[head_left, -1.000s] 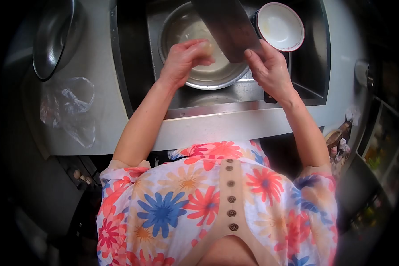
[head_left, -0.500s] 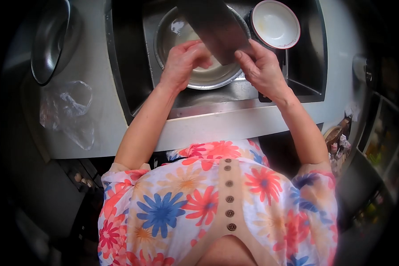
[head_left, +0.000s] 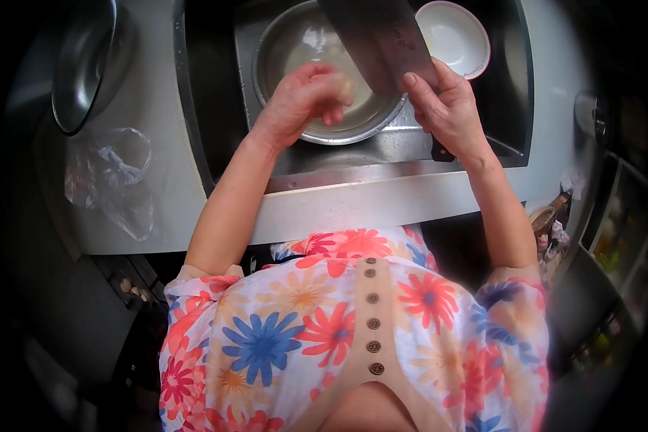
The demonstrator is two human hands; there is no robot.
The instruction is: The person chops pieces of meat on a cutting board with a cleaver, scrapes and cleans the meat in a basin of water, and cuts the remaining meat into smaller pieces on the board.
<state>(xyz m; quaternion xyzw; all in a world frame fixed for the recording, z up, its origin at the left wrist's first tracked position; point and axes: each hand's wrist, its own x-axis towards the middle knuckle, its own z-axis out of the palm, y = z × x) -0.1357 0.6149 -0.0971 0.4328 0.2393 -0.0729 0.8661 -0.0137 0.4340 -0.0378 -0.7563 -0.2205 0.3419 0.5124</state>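
Note:
A broad dark cleaver (head_left: 381, 43) hangs over the sink, its blade tilted up to the left. My right hand (head_left: 450, 111) grips it, thumb on the flat of the blade near its lower edge; the dark handle end shows below the palm. My left hand (head_left: 306, 101) is closed in a pinch over the metal basin (head_left: 266, 43). A small pale yellowish piece, smeared by motion, shows at its fingertips, and I cannot make out what it is. Cloudy water (head_left: 371, 111) stands in the basin, which sits in the steel sink (head_left: 324, 162).
A white bowl with a pink rim (head_left: 461, 43) stands at the sink's right side. On the left counter are a tilted metal colander or bowl (head_left: 79, 65) and a crumpled clear plastic bag (head_left: 115, 180). The counter's front edge (head_left: 367, 205) runs before my body.
The cleaver and my right hand have moved right, away from my left hand, and the cleaver now covers part of the white bowl. My left hand has shifted slightly.

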